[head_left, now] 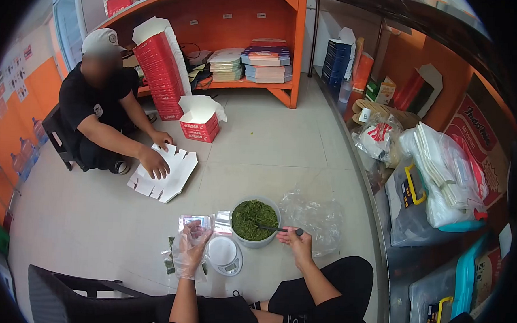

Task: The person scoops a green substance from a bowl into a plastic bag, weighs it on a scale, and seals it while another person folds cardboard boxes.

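Observation:
My right hand is closed round the black handle of a utensil. Its far end is sunk in shredded green leaves, so its kind is hidden. The leaves fill a round, pale tub on the floor. My left hand, in a loose clear plastic glove, is raised palm up with its fingers apart, just left of a white digital kitchen scale. Flat clear packets lie behind the scale. Small bags of green leaves sit partly behind my left hand.
A crumpled clear plastic bag lies right of the tub. Across from me, a crouching person handles a flat white carton. Red boxes stand stacked behind it. A metal shelf with bags and bins borders the right; a black stool is at left.

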Demonstrator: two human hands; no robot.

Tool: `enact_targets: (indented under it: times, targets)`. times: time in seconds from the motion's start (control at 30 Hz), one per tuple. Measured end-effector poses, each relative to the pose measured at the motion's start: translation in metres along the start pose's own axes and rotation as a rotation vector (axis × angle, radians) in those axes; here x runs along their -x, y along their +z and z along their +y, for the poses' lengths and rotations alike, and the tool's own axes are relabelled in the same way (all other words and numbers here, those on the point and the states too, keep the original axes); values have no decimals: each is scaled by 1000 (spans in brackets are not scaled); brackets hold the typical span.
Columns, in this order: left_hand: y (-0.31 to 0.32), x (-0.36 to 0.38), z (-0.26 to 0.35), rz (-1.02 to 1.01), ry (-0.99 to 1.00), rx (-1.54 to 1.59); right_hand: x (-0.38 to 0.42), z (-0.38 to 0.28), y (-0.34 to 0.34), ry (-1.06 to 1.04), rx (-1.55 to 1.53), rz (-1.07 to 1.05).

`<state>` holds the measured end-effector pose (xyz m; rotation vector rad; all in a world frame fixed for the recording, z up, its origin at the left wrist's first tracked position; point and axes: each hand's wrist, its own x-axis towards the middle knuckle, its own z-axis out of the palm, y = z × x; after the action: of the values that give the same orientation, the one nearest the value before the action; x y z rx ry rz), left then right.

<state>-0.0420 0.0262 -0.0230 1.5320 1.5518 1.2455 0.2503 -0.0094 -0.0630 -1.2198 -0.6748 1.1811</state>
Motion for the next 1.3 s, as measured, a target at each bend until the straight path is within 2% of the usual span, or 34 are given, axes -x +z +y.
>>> enact_targets:
  times: [0.1,0.27,0.4,0.5,0.63,0.73,0.77,0.83,0.93,1.0,1.27,1.3]
  targets:
    - [-2,4,13,24,-40,12,-5,9,-1,75,-102,-45]
    - [1,4,2,14,70,-132,-7,10,-6,24,-166,97]
    - [8,3,-12,39,107,-118,-10,15,-13,21,-182,122]
    - [10,0,-10,33,130,-92,-13,18,-14,74,-305,126]
    - [16,2,4,-74,90,-81,-11,4,-12,94,-387,169]
    - [31,-16,40,-251,240,-139,-17,-26,-7,36,-414,125]
    - [39,-24,40,-222,244,-138,-18,-39,-4,-1,-424,118]
    - [62,-49,29,-316,326,-112,-21,-65,-1,-54,-421,71]
    - [89,-66,33,-330,424,-91,-24,-96,-1,-151,-354,32]
    - [104,-67,34,-329,413,-88,-25,-107,-3,-175,-313,22]
    - [142,-71,31,-342,458,-157,-28,-97,3,-268,-82,36]
    - [144,-69,35,-339,457,-247,-28,-96,7,-262,-90,49]
